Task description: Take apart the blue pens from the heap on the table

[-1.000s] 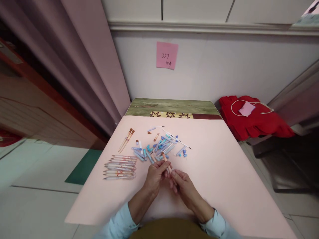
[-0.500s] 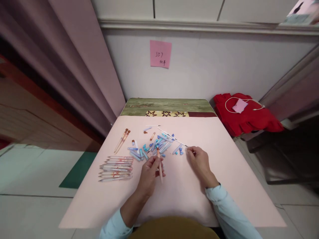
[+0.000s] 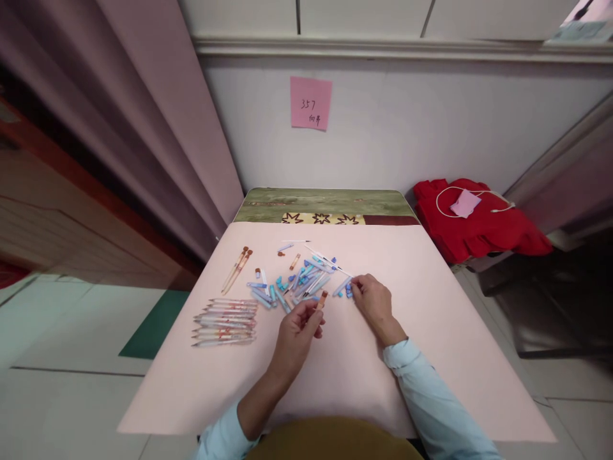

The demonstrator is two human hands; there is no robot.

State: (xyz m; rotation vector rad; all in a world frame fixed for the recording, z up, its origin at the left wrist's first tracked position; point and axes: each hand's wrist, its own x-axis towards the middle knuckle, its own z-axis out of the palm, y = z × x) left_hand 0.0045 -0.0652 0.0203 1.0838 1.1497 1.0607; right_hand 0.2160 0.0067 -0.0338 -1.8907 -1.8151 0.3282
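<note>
My left hand (image 3: 295, 333) is closed around a pen barrel (image 3: 322, 299); its brown end sticks up past the fingertips and the lower part is hidden by the hand. To its right, my right hand (image 3: 376, 305) pinches the near end of a thin white pen refill (image 3: 339, 270), which slants away over the pile. Between and beyond both hands lies a loose heap of blue and turquoise pen parts (image 3: 301, 282). A short brown-and-cream pen piece (image 3: 294, 262) rests just behind the heap.
Several clear-barrelled pens (image 3: 225, 322) lie in a row at the left, with two brown-topped pens (image 3: 237, 271) behind them. Pale paper (image 3: 445, 383) covers the table. A red cloth (image 3: 479, 230) with a white cable sits beyond the right edge. A pink note (image 3: 310, 103) hangs on the wall.
My left hand has moved slightly right and turned, tilting the barrel's brown end to the right. My right hand has shifted left and a little up with the refill end.
</note>
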